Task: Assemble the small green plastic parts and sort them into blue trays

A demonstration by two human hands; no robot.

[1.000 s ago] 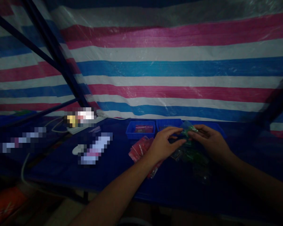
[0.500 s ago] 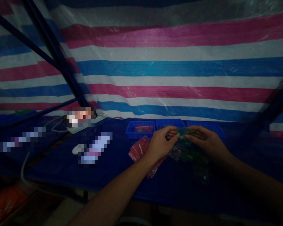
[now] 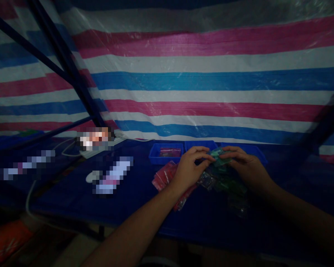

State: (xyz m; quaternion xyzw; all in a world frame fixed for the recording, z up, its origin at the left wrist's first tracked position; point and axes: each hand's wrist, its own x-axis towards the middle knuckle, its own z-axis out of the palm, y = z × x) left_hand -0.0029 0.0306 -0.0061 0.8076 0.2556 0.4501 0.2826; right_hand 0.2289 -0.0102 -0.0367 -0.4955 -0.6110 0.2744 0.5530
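My left hand (image 3: 190, 167) and my right hand (image 3: 242, 165) meet over a dark blue table (image 3: 133, 207), both pinching one small green plastic packet (image 3: 217, 154) between thumb and fingers. Under the hands lies a loose heap of green packets (image 3: 228, 185). A pile of red packets (image 3: 164, 176) sits just left of my left hand. The light is dim and the packets' contents cannot be made out.
Three shallow blue trays stand at the back: the left tray (image 3: 166, 152) holds red packets, the other two are partly hidden by my hands. A white power strip (image 3: 100, 148) with cables lies at the left. A striped tarp hangs behind.
The green packet was held up between my fingertips; both hands have since drawn together and lowered slightly, closing on the packet.
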